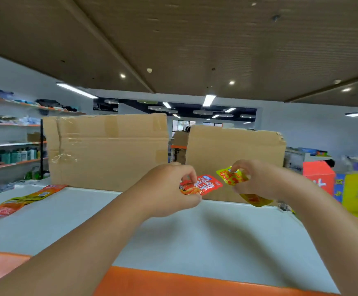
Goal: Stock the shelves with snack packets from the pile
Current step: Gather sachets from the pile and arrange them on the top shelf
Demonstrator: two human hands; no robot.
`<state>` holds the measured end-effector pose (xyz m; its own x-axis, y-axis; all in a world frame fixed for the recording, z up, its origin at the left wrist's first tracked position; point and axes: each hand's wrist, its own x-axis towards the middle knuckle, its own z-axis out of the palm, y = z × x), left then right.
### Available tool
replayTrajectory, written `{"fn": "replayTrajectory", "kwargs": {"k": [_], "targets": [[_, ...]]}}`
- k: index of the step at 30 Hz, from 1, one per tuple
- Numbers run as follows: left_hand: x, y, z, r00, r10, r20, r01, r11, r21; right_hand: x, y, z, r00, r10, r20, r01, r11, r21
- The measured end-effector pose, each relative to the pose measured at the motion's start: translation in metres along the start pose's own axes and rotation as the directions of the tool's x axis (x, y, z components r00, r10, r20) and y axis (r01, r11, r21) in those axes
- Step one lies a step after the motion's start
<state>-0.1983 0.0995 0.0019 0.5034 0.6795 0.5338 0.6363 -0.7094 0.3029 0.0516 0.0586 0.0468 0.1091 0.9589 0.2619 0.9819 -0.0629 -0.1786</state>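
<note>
My left hand (169, 189) pinches a red snack packet (206, 184) above the white shelf top (173, 238). Just to its right, my right hand (257, 180) pinches a yellow snack packet (232, 176), and a second yellow packet (256, 199) hangs below its palm. Both hands hover in front of the cardboard at the back of the shelf. A row of red and yellow packets (22, 201) lies along the shelf's left side.
Two cardboard sheets (107, 150) (235, 150) stand upright at the shelf's rear. An orange strip (173, 283) edges the shelf front. Red and yellow boxes (344, 186) sit at the right. Wall shelves with bottles (11, 157) line the far left.
</note>
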Motion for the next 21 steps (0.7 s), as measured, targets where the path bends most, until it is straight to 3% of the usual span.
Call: {"fn": "replayTrajectory", "kwargs": {"k": [13,18,21], "targets": [[0.081,0.185,0.137,0.994,0.095,0.055,-0.096,0.995,0.003,-0.077,0.244,-0.046,0.975,0.187,-0.116,-0.176,0.98,0.096],[0.109,0.222,0.173,0.993,0.106,0.059,-0.101,0.992,-0.072,-0.087,0.295,-0.046,0.956,0.266,-0.122,-0.254,0.962,0.103],[0.125,0.235,0.19,0.992,0.098,0.077,-0.097,0.995,-0.024,-0.086,0.309,-0.037,0.947,0.297,-0.122,-0.29,0.954,0.074]]}}
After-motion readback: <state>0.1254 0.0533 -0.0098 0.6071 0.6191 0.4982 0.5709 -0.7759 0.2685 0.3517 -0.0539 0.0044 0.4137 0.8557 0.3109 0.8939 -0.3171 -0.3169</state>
